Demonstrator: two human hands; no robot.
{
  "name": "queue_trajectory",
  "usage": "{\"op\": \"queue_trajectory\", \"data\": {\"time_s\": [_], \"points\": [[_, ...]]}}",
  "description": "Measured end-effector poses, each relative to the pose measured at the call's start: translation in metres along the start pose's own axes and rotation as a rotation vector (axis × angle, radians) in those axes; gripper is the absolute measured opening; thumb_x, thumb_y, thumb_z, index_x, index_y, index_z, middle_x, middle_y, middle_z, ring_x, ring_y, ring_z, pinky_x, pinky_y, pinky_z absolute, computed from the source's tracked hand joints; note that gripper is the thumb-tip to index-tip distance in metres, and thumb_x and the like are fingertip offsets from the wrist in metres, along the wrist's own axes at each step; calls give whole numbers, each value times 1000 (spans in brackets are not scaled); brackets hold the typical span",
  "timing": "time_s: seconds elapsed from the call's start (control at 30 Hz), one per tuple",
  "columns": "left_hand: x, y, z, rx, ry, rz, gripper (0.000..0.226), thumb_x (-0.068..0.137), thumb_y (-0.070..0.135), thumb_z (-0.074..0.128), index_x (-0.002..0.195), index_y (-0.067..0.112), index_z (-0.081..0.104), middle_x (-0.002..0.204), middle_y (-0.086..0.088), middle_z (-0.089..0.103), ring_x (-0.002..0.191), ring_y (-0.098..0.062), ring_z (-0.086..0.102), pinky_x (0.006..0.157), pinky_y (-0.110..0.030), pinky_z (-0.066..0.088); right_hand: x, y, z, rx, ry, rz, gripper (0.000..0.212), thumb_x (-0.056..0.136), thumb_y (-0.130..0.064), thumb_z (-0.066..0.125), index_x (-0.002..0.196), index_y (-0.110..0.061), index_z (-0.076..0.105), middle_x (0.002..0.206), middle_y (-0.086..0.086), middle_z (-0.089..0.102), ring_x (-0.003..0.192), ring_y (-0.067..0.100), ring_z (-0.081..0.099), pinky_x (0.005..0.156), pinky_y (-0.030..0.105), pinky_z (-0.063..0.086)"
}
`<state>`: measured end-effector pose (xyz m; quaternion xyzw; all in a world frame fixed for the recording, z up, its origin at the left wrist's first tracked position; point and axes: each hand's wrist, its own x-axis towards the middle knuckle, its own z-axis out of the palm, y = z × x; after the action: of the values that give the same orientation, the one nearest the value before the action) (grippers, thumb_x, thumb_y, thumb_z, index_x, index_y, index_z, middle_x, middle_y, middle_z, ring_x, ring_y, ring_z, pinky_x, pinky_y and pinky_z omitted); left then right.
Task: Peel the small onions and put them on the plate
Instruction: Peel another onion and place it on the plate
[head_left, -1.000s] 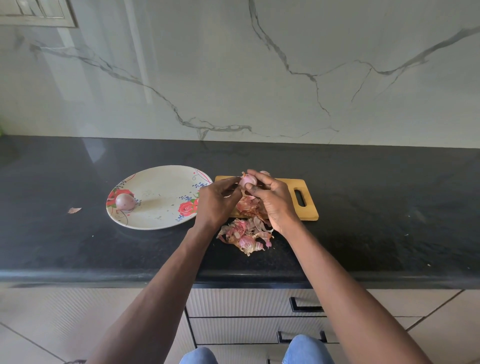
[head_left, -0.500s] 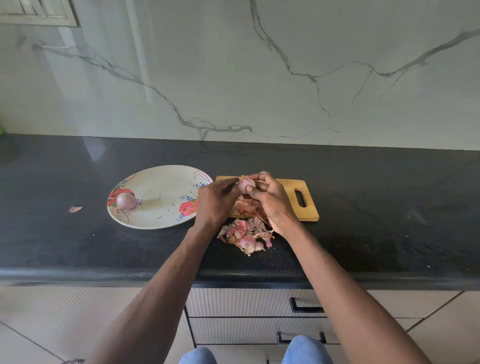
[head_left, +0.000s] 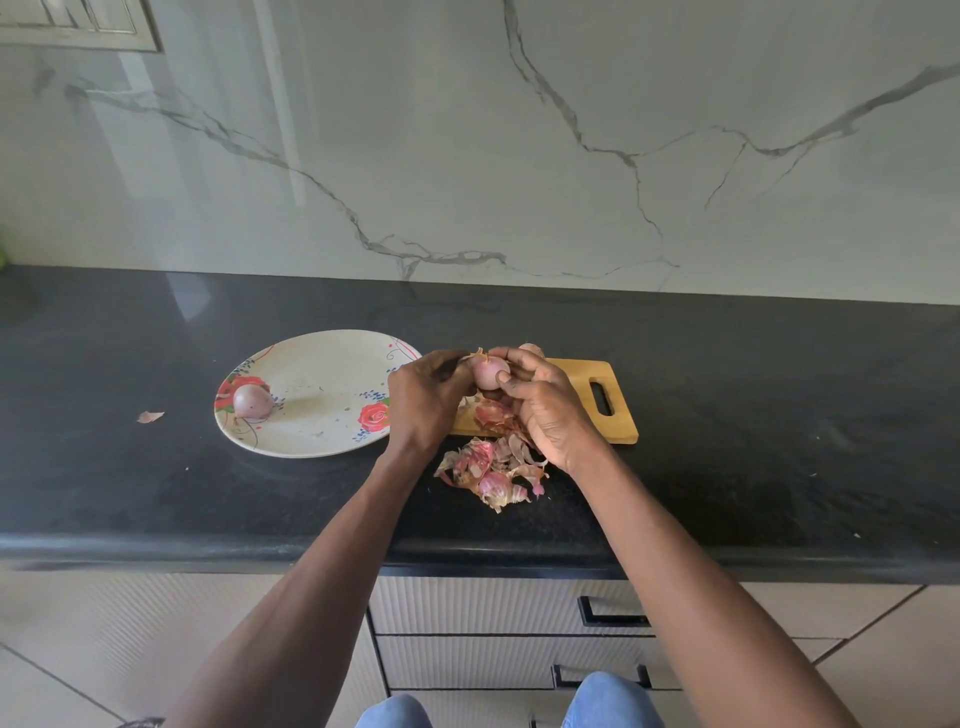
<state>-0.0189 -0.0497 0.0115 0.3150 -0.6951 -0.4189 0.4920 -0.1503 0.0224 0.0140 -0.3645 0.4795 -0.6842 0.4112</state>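
Partly hidden, both hands (head_left: 540, 402) clasp a small onion (head_left: 490, 372).

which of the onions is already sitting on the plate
The peeled onion at the left edge of the floral plate, resting on a red rose. The other clear one, the held onion, is gripped between the left hand and right hand above the cutting board.

plate (head_left: 311, 441) left of board (head_left: 618, 415) — peels (head_left: 488, 470) before

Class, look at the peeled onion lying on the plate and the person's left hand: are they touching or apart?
Apart. The head view shows the peeled onion at the plate's left side, with bare plate between it and the left hand.
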Motion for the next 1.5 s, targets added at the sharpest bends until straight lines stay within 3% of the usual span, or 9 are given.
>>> {"op": "queue_trajectory", "data": {"time_s": [0.13,0.33,0.47,0.6,0.8,0.93,1.13,1.27,1.5], "points": [[1,-1,1,36,4,-9,22,93,14,70,112,4,75,92,-5,77,82,-15,75,80,-39,63,2,4,-1,-34,7,-4,37,95,8,52,113,-18,71,120,13,71,117,30,66,98,41,55],[-2,-2,4,110,-15,28,24,93,22,72,112,8,76,92,-4,78,83,-12,74,81,-41,62,0,4,2,-245,128,-54,24,82,-14,81,105,-20,74,109,5,74,103,20,71,92,39,58],[-1,-1,5,79,-20,-6,23,91,19,71,109,7,77,90,-4,78,82,-15,75,80,-44,62,0,6,3,-269,152,-96,22,84,-16,80,104,-18,72,111,9,71,101,19,70,79,29,58],[0,-2,4,33,-24,-47,31,85,27,69,109,8,76,90,-3,78,81,-17,76,80,-46,62,4,7,2,-278,128,-108,27,88,-8,74,112,-20,71,121,7,66,110,18,68,90,35,58],[1,-3,6,-53,9,-77,21,91,12,69,109,4,75,88,-7,78,76,-18,76,78,-46,63,7,10,2,-263,142,-113,28,87,-5,71,109,-21,71,123,10,65,110,22,68,96,45,57],[3,-3,6,-122,29,-121,23,93,10,69,111,-3,72,88,-11,77,75,-22,77,77,-46,63,8,10,4,-192,140,-84,31,88,-2,67,100,-30,72,128,15,62,112,28,67,94,48,57],[7,-4,6,-177,67,-184,21,94,10,69,109,-5,71,86,-13,77,73,-24,77,75,-43,64,7,6,1,20,120,4,33,94,14,53,112,-11,63,129,24,61,117,38,65,103,51,51],[6,-6,7,39,103,-144,28,94,10,64,121,4,69,96,-11,77,71,-13,75,75,-36,63,6,2,-1,169,105,24,32,95,14,51,124,1,55,131,28,59,111,36,69,104,52,50],[5,-7,7,218,112,-106,32,95,12,56,125,10,69,106,-12,75,79,-20,73,80,-42,61,2,-6,1,276,75,36,38,97,14,46,132,1,51,130,26,57,104,37,69,98,46,53]]}}
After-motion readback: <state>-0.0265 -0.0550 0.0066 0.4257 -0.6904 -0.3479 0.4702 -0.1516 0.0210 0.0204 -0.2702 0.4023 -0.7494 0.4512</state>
